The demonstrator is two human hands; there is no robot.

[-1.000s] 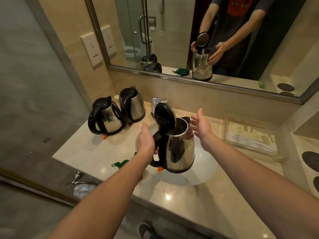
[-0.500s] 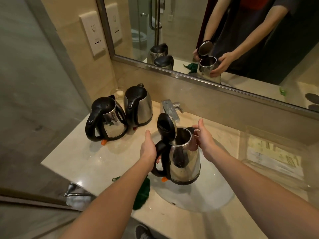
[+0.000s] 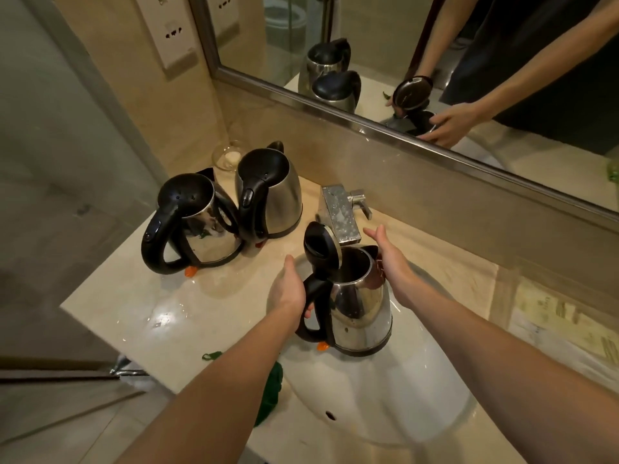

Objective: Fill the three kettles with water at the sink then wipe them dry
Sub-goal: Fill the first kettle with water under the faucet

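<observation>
One kettle [image 3: 361, 306], lid up, hangs over the basin [image 3: 418, 396] just near of the tap [image 3: 338, 216]. The left hand [image 3: 288, 289] grasps its handle and the right hand [image 3: 392, 262] lies relaxed against its spout side. Filling is likely in hand; next, the tap needs opening.

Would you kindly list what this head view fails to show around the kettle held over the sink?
- Water level in the held kettle: interior dark, and the raised lid partly covers it.
- Tap outlet: faces down behind the lid, so flow is unclear.
- Right hand: its fingers lie behind the kettle body.
- Green cloth: mostly under the left forearm.
</observation>
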